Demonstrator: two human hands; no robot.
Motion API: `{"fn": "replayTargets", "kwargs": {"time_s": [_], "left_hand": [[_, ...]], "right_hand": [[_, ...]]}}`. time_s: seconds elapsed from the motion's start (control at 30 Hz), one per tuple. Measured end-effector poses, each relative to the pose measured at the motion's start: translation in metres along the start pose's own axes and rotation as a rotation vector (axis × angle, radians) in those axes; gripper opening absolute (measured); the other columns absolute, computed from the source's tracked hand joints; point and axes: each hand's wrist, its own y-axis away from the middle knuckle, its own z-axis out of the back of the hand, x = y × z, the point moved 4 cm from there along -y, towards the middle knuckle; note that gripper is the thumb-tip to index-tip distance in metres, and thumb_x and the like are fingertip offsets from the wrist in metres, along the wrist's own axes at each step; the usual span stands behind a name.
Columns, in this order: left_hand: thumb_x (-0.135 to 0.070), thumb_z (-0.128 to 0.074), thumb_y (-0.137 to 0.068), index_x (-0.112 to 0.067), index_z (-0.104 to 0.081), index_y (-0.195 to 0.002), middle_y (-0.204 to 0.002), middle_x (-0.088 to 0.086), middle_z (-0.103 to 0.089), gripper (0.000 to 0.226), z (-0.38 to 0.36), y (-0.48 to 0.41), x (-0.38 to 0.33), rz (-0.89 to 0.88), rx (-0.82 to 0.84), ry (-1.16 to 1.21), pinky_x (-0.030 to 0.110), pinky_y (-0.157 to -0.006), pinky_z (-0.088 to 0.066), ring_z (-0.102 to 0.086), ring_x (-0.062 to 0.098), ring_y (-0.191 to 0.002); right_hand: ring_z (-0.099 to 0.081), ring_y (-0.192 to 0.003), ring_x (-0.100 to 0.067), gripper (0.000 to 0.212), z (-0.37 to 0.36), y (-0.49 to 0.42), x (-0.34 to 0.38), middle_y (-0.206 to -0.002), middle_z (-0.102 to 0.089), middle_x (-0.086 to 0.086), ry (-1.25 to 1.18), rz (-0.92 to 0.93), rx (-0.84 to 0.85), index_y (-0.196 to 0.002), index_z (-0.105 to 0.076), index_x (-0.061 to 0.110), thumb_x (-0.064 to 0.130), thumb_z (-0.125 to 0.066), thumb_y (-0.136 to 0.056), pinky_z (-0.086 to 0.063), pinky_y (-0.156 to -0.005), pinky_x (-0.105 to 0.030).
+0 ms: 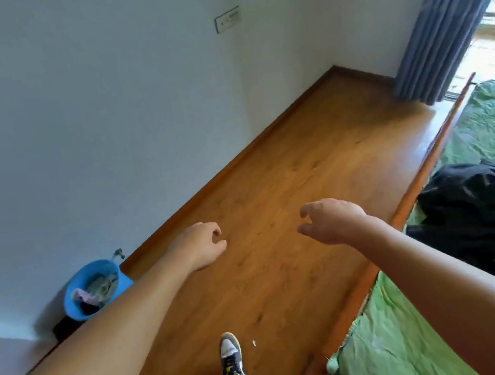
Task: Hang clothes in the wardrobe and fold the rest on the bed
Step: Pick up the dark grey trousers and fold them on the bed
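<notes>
From the head camera, the person stands on the wooden floor (pixel 272 190) alongside the bed (pixel 391 358), both bare arms stretched forward. The left hand (pixel 200 244) hangs over the boards with its fingers loosely curled and nothing in them. The right hand (pixel 330 221) is the same, curled slackly and empty, just short of the bed's long wooden edge (pixel 412 196).

The dark garment (pixel 481 211) lies in a rumpled heap on the green sheet, pushed up against that long edge about halfway along it, just beside the right forearm. I cannot tell what kind of garment it is. By the look of its deep, floppy folds, I judge it soft and limp, light enough for one hand, and likely to sag and trail if lifted from the middle. The better hold seems to be two corners or a hem or collar pinched apart, once one is found in the heap, so it opens flat.

A blue tub (pixel 124 282) by the wall at the far left holds a few more crumpled pieces. Grey curtains (pixel 451 15) hang at the far corner. No wardrobe is in sight.
</notes>
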Motion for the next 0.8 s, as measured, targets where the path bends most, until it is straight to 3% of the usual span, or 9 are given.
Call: {"fn": "replayTargets", "kwargs": {"time_s": [0.4, 0.6, 0.67, 0.8], "left_hand": [[-0.048, -0.055, -0.098, -0.030, -0.055, -0.132, -0.132, -0.005, -0.060, 0.038, 0.051, -0.184, 0.011, -0.446, 0.091, -0.139, 0.033, -0.086, -0.058, -0.062, 0.016, -0.110], [-0.048, -0.056, -0.097, -0.028, -0.056, -0.133, -0.133, -0.004, -0.060, 0.041, 0.049, -0.221, -0.055, -0.655, 0.160, -0.147, 0.033, -0.088, -0.059, -0.063, 0.016, -0.110], [-0.047, -0.057, -0.097, -0.027, -0.057, -0.134, -0.133, -0.004, -0.060, 0.042, 0.044, -0.229, -0.088, -0.726, 0.171, -0.154, 0.033, -0.087, -0.059, -0.063, 0.015, -0.110], [-0.047, -0.059, -0.096, -0.026, -0.059, -0.131, -0.129, -0.003, -0.062, 0.041, 0.033, -0.240, -0.162, -0.854, 0.180, -0.176, 0.030, -0.084, -0.060, -0.064, 0.015, -0.107]], "right_hand": [[-0.063, -0.113, -0.024, 0.044, 0.023, -0.081, 0.021, -0.125, -0.065, 0.001, -0.140, -0.419, -0.086, -0.132, -0.057, 0.026, 0.053, -0.048, -0.099, -0.056, -0.088, -0.039], [-0.063, -0.089, -0.020, 0.032, 0.021, -0.055, -0.016, -0.101, -0.064, 0.003, -0.208, -0.644, -0.099, -0.106, -0.060, 0.024, 0.052, -0.047, -0.098, -0.057, -0.076, -0.037], [-0.062, -0.083, -0.016, 0.034, 0.016, -0.045, -0.035, -0.097, -0.063, 0.003, -0.239, -0.713, -0.103, -0.106, -0.059, 0.024, 0.055, -0.047, -0.099, -0.057, -0.072, -0.036], [-0.062, -0.098, -0.021, 0.039, 0.011, -0.026, -0.084, -0.112, -0.065, 0.000, -0.323, -0.844, -0.060, -0.118, -0.059, 0.026, 0.058, -0.049, -0.097, -0.053, -0.077, -0.035]]}}
